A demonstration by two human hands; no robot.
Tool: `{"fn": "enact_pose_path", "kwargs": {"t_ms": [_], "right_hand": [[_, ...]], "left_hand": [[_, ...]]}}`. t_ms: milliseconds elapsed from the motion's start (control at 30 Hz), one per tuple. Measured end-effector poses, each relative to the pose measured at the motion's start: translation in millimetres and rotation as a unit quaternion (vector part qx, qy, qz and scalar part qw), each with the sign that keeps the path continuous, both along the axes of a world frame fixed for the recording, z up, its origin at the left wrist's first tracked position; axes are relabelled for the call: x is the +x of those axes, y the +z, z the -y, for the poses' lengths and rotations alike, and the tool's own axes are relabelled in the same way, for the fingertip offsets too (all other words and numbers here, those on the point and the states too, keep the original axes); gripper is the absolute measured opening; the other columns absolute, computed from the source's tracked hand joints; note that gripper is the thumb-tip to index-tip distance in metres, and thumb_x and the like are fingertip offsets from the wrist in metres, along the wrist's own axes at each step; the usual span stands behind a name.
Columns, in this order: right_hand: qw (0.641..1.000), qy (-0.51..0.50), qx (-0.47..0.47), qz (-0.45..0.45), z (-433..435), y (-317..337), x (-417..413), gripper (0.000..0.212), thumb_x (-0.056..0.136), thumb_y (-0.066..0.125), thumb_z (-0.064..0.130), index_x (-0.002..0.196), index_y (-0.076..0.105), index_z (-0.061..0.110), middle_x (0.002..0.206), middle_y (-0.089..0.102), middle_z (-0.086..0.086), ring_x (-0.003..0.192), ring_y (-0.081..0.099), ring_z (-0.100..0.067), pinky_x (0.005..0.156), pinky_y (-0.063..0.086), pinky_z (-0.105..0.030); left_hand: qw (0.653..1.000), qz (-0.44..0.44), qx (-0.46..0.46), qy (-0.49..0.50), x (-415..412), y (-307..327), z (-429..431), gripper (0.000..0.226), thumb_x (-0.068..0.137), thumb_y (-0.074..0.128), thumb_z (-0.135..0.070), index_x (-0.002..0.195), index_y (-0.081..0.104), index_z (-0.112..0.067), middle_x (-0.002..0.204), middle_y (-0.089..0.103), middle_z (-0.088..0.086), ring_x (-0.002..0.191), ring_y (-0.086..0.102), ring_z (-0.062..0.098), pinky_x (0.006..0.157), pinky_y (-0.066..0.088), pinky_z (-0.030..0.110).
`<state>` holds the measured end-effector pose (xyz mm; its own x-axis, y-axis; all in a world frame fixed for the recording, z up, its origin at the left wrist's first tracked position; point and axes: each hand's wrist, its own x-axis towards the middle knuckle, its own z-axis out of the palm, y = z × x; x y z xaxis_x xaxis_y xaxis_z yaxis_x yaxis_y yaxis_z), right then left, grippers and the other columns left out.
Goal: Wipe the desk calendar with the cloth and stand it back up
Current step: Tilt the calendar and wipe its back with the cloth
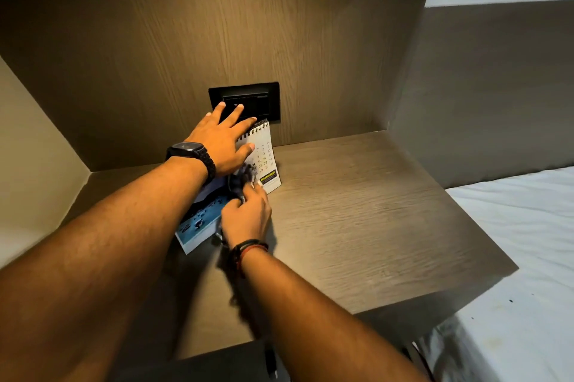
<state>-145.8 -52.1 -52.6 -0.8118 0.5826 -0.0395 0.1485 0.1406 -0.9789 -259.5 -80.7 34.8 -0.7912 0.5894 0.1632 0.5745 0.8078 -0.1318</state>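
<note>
Nearest the camera, two bare forearms reach forward over a wooden desk [357, 226] set in a wood-panelled nook. The right hand [248, 217] has its grip closed on a dark cloth [240, 178], bunched and blurred, pressed against the front of the desk calendar [264, 151]. The left hand [222, 141], with a watch [186, 150] on its wrist, lies with spread fingers flat over the calendar's spiral-bound top edge, steadying it without clamping anything.

The calendar sits near the back wall, just below a black switch panel [245, 100], and looks tilted rather than squarely upright. Its long edge runs from near-left to far-right, so the cloth lies in front of it and toward its right half. The right hand is the nearer one for the wiping; the left is better placed to square the calendar on its base.
</note>
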Motion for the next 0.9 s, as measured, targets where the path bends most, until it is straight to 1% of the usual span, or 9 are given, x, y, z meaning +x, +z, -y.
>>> {"fn": "enact_pose_path", "kwargs": {"t_ms": [67, 200, 367, 433, 533, 633, 733, 833, 900], "right_hand": [[1.0, -0.01, 0.0, 0.001, -11, -1, -6, 0.054, 0.082, 0.045, 0.0, 0.132, 0.055, 0.019, 0.146, 0.049, -0.008, 0.134, 0.045, -0.024, 0.108, 0.027, -0.022], [0.992, -0.072, -0.1, 0.024, -21, 13, -25, 0.055, 0.085, 0.044, -0.001, 0.135, 0.052, 0.021, 0.147, 0.048, -0.007, 0.133, 0.046, -0.027, 0.109, 0.036, -0.031], [1.0, -0.008, 0.01, -0.015, -2, 2, -3, 0.056, 0.079, 0.044, 0.0, 0.131, 0.056, 0.017, 0.15, 0.045, -0.007, 0.135, 0.042, -0.028, 0.106, 0.025, -0.022], [1.0, -0.012, -0.008, -0.004, -13, -2, -9, 0.057, 0.081, 0.044, -0.001, 0.134, 0.053, 0.018, 0.15, 0.045, -0.007, 0.135, 0.044, -0.027, 0.108, 0.024, -0.022], [0.993, -0.056, -0.098, 0.017, -27, 8, -23, 0.056, 0.087, 0.044, -0.001, 0.136, 0.05, 0.024, 0.147, 0.048, -0.007, 0.129, 0.051, -0.03, 0.108, 0.044, -0.043], [0.995, -0.051, -0.08, 0.022, -21, 17, -20, 0.055, 0.085, 0.045, 0.004, 0.133, 0.054, 0.028, 0.144, 0.052, -0.003, 0.126, 0.052, -0.029, 0.104, 0.047, -0.04], [0.998, 0.012, -0.06, 0.013, -4, 21, -1, 0.043, 0.078, 0.044, 0.004, 0.113, 0.065, 0.018, 0.133, 0.06, -0.006, 0.12, 0.054, -0.033, 0.1, 0.048, -0.038], [0.996, 0.09, 0.014, 0.012, -7, 17, 15, 0.02, 0.074, 0.045, 0.004, 0.083, 0.061, 0.012, 0.12, 0.064, -0.01, 0.107, 0.056, -0.037, 0.09, 0.049, -0.039], [0.988, 0.139, 0.07, 0.014, -24, 17, 18, 0.018, 0.075, 0.046, 0.003, 0.082, 0.061, 0.011, 0.113, 0.066, -0.012, 0.102, 0.056, -0.04, 0.086, 0.049, -0.039]], "left_hand": [[1.0, -0.003, -0.002, -0.001, 0, 0, 0, 0.062, 0.093, 0.032, -0.052, 0.148, 0.015, -0.031, 0.16, 0.005, 0.003, 0.145, -0.002, 0.031, 0.116, 0.007, 0.048], [1.0, -0.004, -0.003, -0.006, 2, 1, 0, 0.061, 0.093, 0.034, -0.05, 0.148, 0.017, -0.031, 0.16, 0.006, 0.003, 0.145, -0.001, 0.032, 0.115, 0.007, 0.048], [1.0, -0.003, -0.006, -0.002, -1, -1, 0, 0.061, 0.092, 0.032, -0.052, 0.148, 0.017, -0.031, 0.16, 0.006, 0.003, 0.145, -0.001, 0.031, 0.116, 0.007, 0.048], [1.0, -0.004, -0.008, -0.001, -2, 0, 0, 0.062, 0.092, 0.032, -0.052, 0.148, 0.016, -0.031, 0.16, 0.006, 0.003, 0.145, -0.001, 0.032, 0.116, 0.007, 0.048], [1.0, -0.001, -0.01, -0.001, -1, 0, 0, 0.061, 0.093, 0.032, -0.052, 0.148, 0.016, -0.031, 0.16, 0.006, 0.003, 0.145, -0.001, 0.032, 0.115, 0.007, 0.048], [1.0, 0.001, -0.007, -0.002, 0, 0, -1, 0.061, 0.093, 0.032, -0.051, 0.148, 0.016, -0.03, 0.16, 0.006, 0.003, 0.145, -0.001, 0.032, 0.115, 0.007, 0.048], [1.0, 0.002, -0.004, 0.004, -2, 1, 0, 0.061, 0.093, 0.031, -0.052, 0.148, 0.017, -0.03, 0.16, 0.007, 0.003, 0.145, 0.0, 0.032, 0.116, 0.008, 0.048], [1.0, 0.004, -0.01, 0.014, -4, 2, 2, 0.061, 0.093, 0.03, -0.051, 0.148, 0.016, -0.03, 0.16, 0.006, 0.003, 0.145, -0.001, 0.032, 0.116, 0.007, 0.047], [1.0, 0.005, -0.01, 0.017, -3, 3, 2, 0.061, 0.094, 0.031, -0.05, 0.148, 0.016, -0.029, 0.16, 0.006, 0.003, 0.145, -0.001, 0.032, 0.116, 0.007, 0.047]]}}
